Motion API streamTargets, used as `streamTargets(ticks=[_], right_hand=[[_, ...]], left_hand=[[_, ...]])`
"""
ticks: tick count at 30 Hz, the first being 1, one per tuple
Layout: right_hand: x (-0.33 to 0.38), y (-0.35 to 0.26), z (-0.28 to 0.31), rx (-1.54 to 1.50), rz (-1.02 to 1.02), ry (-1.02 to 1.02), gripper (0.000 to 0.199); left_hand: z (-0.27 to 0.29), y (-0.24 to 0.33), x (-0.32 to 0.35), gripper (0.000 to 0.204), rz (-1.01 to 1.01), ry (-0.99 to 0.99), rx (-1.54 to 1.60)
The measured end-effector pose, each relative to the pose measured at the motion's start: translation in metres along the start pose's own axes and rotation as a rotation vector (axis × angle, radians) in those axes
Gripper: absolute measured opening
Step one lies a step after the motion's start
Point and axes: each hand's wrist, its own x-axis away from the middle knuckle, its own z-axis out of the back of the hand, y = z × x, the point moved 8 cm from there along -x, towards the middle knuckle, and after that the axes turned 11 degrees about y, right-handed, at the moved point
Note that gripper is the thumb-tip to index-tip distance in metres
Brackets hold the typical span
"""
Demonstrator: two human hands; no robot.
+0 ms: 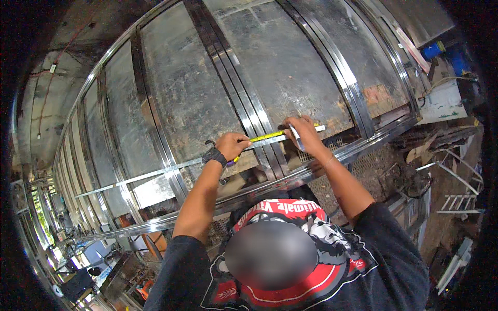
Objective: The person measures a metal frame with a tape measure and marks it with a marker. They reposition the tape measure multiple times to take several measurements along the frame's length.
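Observation:
A yellow tape measure blade (267, 136) stretches between my two hands, over the shiny metal bars (239, 101) of a large frame. My left hand (231, 146), wearing a dark wristwatch, is closed on the tape measure; part of its case shows under the fingers. My right hand (305, 136) grips a white marker pen (296, 137) with a dark end, and its fingers rest by the far end of the blade. A long thin metal strip (132, 180) runs crosswise under both hands and juts out past the right one.
The frame lies over a worn grey sheet-topped bench (189, 78); its near rail (155, 224) passes just before me. Scrap metal and a small white rack (459, 203) lie on the floor at right. A blue can (433, 50) stands at the far right.

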Motion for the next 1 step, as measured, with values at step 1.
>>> streamTargets(ticks=[1], right_hand=[[-0.0017,0.0033,-0.0062,0.0,-0.078,-0.058,0.033]], left_hand=[[0.0012,0.001,0.001,0.033,0.022,-0.013,-0.021]])
